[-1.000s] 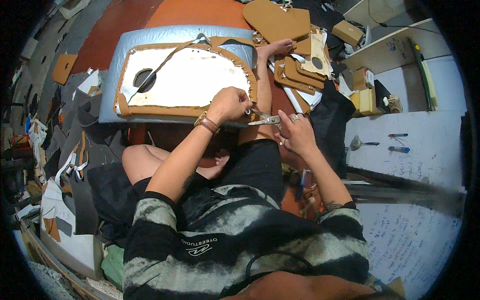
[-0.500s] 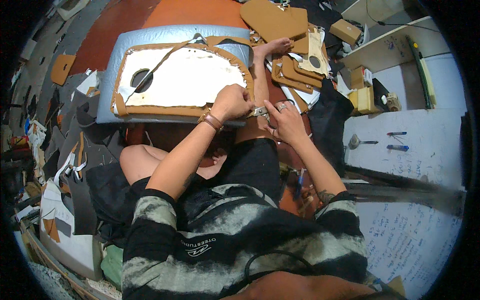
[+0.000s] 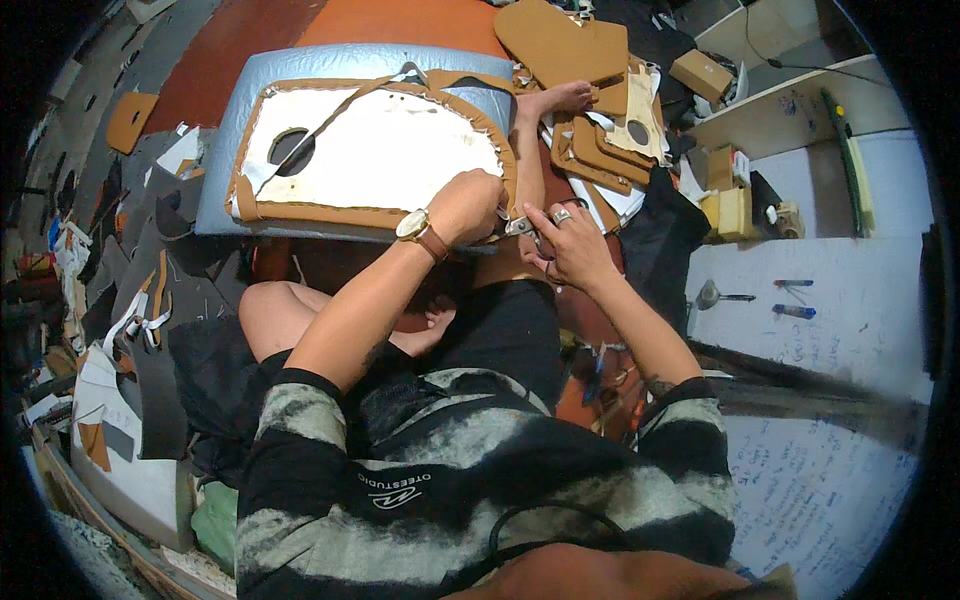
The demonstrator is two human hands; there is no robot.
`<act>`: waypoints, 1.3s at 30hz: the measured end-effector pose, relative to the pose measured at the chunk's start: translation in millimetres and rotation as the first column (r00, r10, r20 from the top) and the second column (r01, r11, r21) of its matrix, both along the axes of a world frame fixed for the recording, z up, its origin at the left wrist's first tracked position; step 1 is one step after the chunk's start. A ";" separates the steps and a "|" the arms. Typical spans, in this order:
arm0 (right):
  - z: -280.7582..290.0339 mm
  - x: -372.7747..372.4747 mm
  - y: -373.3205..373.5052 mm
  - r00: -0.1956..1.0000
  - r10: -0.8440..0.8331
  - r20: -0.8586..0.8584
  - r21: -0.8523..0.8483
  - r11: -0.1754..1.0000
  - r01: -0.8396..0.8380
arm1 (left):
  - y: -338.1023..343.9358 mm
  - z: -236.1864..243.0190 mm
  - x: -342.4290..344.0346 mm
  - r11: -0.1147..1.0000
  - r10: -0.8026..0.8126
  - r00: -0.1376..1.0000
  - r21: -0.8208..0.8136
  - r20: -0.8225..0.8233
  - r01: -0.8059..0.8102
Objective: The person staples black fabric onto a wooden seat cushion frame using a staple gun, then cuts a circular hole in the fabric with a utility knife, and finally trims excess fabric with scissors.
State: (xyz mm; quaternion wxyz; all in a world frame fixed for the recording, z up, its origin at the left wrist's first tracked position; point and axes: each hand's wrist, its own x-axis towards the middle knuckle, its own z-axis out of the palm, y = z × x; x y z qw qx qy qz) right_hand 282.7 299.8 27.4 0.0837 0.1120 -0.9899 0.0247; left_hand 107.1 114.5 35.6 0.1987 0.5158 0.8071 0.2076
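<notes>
A white-backed panel [image 3: 380, 150], its tan leatherette cover folded over the edges, lies on a silvery-blue padded block [image 3: 225, 150]. A round hole [image 3: 292, 151] shows in its left part, and a long tan strip [image 3: 350, 98] crosses its top. My left hand [image 3: 468, 208] is closed at the panel's lower right corner, pinching what looks like the tan edge; the fingertips are partly hidden. Just right of it, my right hand [image 3: 572, 243] grips scissors [image 3: 520, 227] by the handles. Their blades point left at that corner.
My bare leg [image 3: 528, 180] extends beside the block. Tan padded panels [image 3: 600, 150] are piled at the far right, below a larger tan piece [image 3: 565, 45]. Dark grey scraps [image 3: 185, 225] litter the left. A white board [image 3: 750, 330] with pens [image 3: 795, 311] stands at right.
The view has shifted slightly. My left wrist has turned so the watch face shows, and the scissors have come closer to the corner edge.
</notes>
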 end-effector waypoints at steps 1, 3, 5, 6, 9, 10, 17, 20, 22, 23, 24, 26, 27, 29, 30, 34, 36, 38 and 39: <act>-1.4 -0.5 0.7 0.999 -0.003 0.033 0.014 1.000 0.003 | -0.7 0.6 -0.4 1.000 0.006 1.000 0.017 0.030 -0.007; -15.4 8.5 13.7 0.978 -0.060 0.199 0.040 0.998 0.053 | -2.8 -2.7 -2.2 0.998 0.010 0.998 0.056 0.065 -0.014; -22.7 12.4 19.2 0.964 -0.076 0.256 0.046 0.997 0.067 | -3.5 -8.2 -2.9 0.994 0.005 0.997 0.106 0.077 -0.013; -21.9 12.2 18.6 0.970 -0.065 0.233 0.035 0.998 0.059 | -3.6 -8.2 -2.8 0.996 0.014 0.997 0.088 0.080 -0.021; -5.2 4.7 -1.1 0.995 -0.018 0.098 0.013 1.000 0.017 | -1.5 -6.6 -1.5 0.998 0.037 0.997 0.042 0.062 -0.040; -0.5 1.2 -8.1 0.999 0.003 0.043 0.008 1.000 -0.003 | -0.7 -6.8 -1.4 0.999 0.044 0.998 0.031 0.040 -0.045; -23.8 13.0 31.6 0.981 0.071 0.178 0.086 0.992 -0.088 | -7.1 -11.1 2.2 0.989 0.117 0.988 0.082 0.098 -0.125; -31.3 9.3 42.6 0.985 0.149 0.085 0.118 0.980 -0.158 | -8.8 -10.8 3.3 0.990 0.131 0.988 0.045 0.087 -0.135; -35.1 13.0 44.4 0.986 0.146 0.079 0.122 0.980 -0.155 | -12.4 -12.1 5.6 0.986 0.146 0.981 0.065 0.130 -0.155; -33.9 13.9 42.0 0.986 0.147 0.075 0.124 0.980 -0.156 | -15.0 -14.0 6.8 0.983 0.156 0.976 0.075 0.152 -0.168; -32.8 15.3 39.4 0.989 0.124 0.086 0.119 0.984 -0.134 | -16.2 -15.8 9.0 0.978 0.177 0.972 0.082 0.153 -0.191; -28.5 18.9 31.2 0.991 0.078 0.106 0.113 0.990 -0.090 | -15.3 -17.2 15.4 0.967 0.220 0.963 0.098 0.155 -0.236; -20.3 18.5 18.3 0.994 0.049 0.097 0.078 0.995 -0.056 | -15.0 -11.5 19.8 0.968 0.221 0.967 0.093 0.130 -0.234; -5.5 16.4 -9.8 0.996 -0.011 0.088 0.015 1.000 0.009 | -11.1 -16.6 24.7 0.960 0.251 0.963 0.104 0.103 -0.261; -6.7 13.5 -16.1 0.997 -0.029 0.073 0.020 0.999 0.028 | -9.1 -17.1 25.9 0.956 0.264 0.960 0.111 0.090 -0.273; -22.4 16.7 -10.8 0.989 -0.077 0.125 0.025 0.997 0.074 | -11.5 -11.8 24.1 0.958 0.244 0.965 0.132 0.096 -0.255; -19.6 19.5 -5.3 0.962 -0.089 0.257 0.068 0.995 0.073 | -13.3 -4.0 20.0 0.923 0.321 0.937 0.176 0.140 -0.343; -12.8 17.7 -2.3 0.967 -0.067 0.247 0.058 0.997 0.054 | -15.8 0.6 16.9 0.889 0.380 0.908 0.200 0.176 -0.411; -7.3 16.2 -2.4 0.967 -0.055 0.247 0.040 0.998 0.047 | -18.5 1.9 16.7 0.876 0.403 0.895 0.203 0.190 -0.437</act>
